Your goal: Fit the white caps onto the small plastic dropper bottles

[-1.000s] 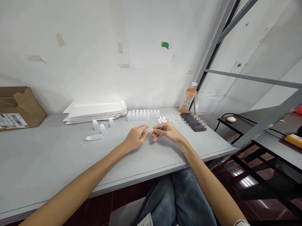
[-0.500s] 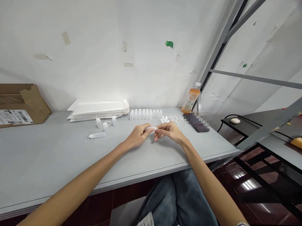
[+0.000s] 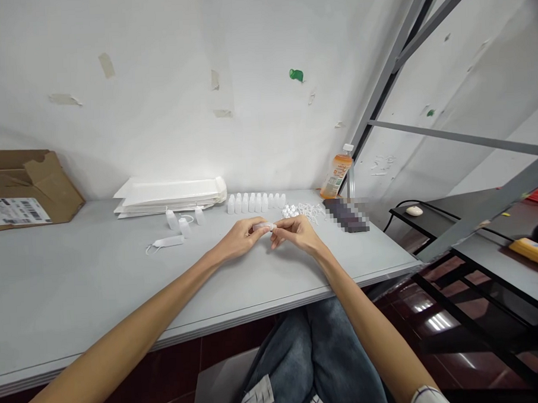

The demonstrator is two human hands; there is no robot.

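Between my two hands lies a small white plastic bottle (image 3: 262,226), tipped on its side above the table. My left hand (image 3: 240,237) is closed around its body. At the other end, the thumb and fingers of my right hand (image 3: 298,233) pinch the bottle's neck end; exactly what they grip there is too small to tell. Beyond my hands stand several white bottles (image 3: 250,203) in rows. To their right are a heap of small white caps (image 3: 289,210) and a pile of small white looped pieces (image 3: 311,212).
Three capped bottles (image 3: 184,227) stand left of my hands, with another bottle (image 3: 169,241) lying down. Behind them is a stack of white envelopes (image 3: 175,194). A cardboard box (image 3: 67,186), an orange drink bottle (image 3: 336,178) and a blurred dark phone (image 3: 347,214) are also on the table (image 3: 98,286).
The view has shifted slightly. My right fingers have closed more tightly at the bottle's end, and more of its body shows from my left hand.
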